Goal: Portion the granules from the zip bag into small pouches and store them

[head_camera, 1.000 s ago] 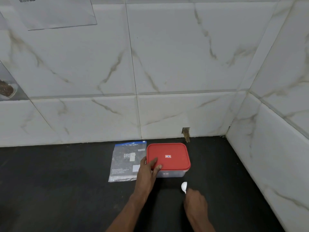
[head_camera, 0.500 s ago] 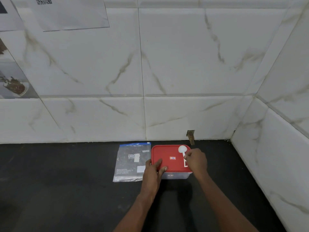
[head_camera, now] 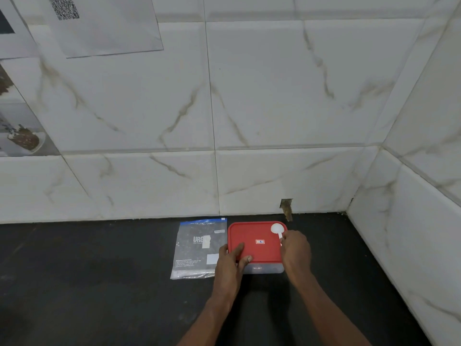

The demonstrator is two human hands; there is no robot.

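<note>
Right now I count two hands at work, one box, one bag and one scoop, all on a matte black surface (head_camera: pixel 99 270) where it meets the glossy, marble-veined white wall tiles (head_camera: pixel 274 96).

My left hand (head_camera: pixel 230 260) sits on the near left corner of the box's lid (head_camera: pixel 254 245). Its fingers lie fairly straight across the red plastic, with the thumb on the front edge, pressing rather than wrapping round anything. My right hand (head_camera: pixel 295 250) has its fingers closed in a pinch on the thin handle of the single white scoop (head_camera: pixel 276 229). The scoop's round, shallow bowl lies over the lid's far right corner.

The lid is one smooth red square with rounded corners, a raised rim and a small label in the middle. Under it the box (head_camera: pixel 264 269) shows as a clear, cloudy plastic wall at the front.

The one zip bag (head_camera: pixel 197 248) lies flat just left of the box, touching or nearly touching it. It is thin, see-through, crinkled film with a blue strip along its far edge and white print.

On the wall hang one pale sheet (head_camera: pixel 107 23) with a speckled square code, and one small rough notch (head_camera: pixel 287 208) is cut into the bottom tile behind the box.
</note>
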